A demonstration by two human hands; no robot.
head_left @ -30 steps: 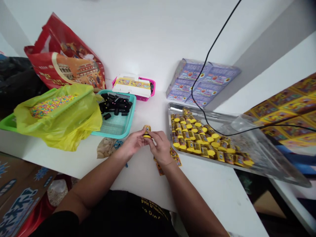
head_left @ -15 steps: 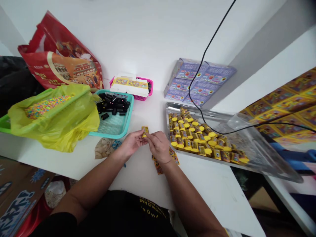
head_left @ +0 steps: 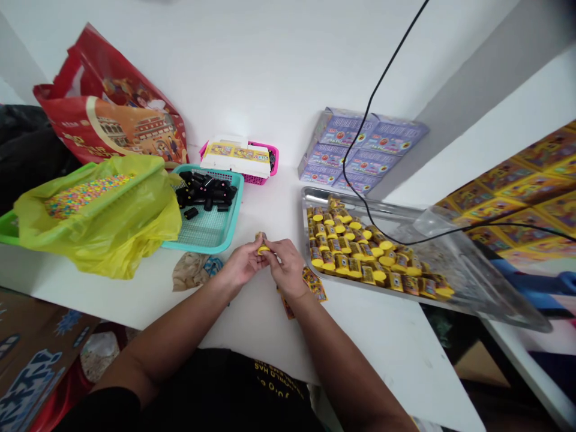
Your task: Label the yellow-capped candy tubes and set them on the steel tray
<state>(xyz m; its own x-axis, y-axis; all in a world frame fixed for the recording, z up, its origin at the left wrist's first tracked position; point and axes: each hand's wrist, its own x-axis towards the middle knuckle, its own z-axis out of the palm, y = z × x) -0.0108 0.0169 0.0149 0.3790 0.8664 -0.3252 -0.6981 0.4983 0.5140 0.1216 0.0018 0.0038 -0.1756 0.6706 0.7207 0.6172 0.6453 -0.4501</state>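
- Hands: the left hand (head_left: pixel 243 264) and the right hand (head_left: pixel 288 268) are both closed around one small yellow-capped cylinder (head_left: pixel 262 246), fingertips meeting on it; neither has released it.
- Held item: it sits between the hands, above the counter (head_left: pixel 382 354) and near its front edge. It is partly hidden by the fingers, so its label and seating of the cap cannot be read.
- Right of hands: a steel tray (head_left: pixel 306 207) holds many similar yellow-capped cylinders (head_left: pixel 342 264), packed close, most standing upright. A black cable (head_left: pixel 355 192) runs across the tray.
- Just below right hand: loose printed yellow wrappers (head_left: pixel 312 287) lie on the counter, touching each other.
- Left of hands: a teal basket (head_left: pixel 238 198) holds black cylinders (head_left: pixel 202 195); a crumpled brown paper scrap (head_left: pixel 191 271) lies nearer the front edge.
- Far edge: a pink basket (head_left: pixel 275 162) sits behind the teal one; purple printed boxes (head_left: pixel 360 150) are stacked behind the tray.
- Risk, judged: the item is small and is held only by the fingertips, so a slip could drop it and send it rolling towards the counter edge.
- Risk, judged: an arm reaching across could snag the cable and jolt the tray, toppling the upright cylinders.
- Risk, judged: the cap could work loose if twisted or pressed unevenly.
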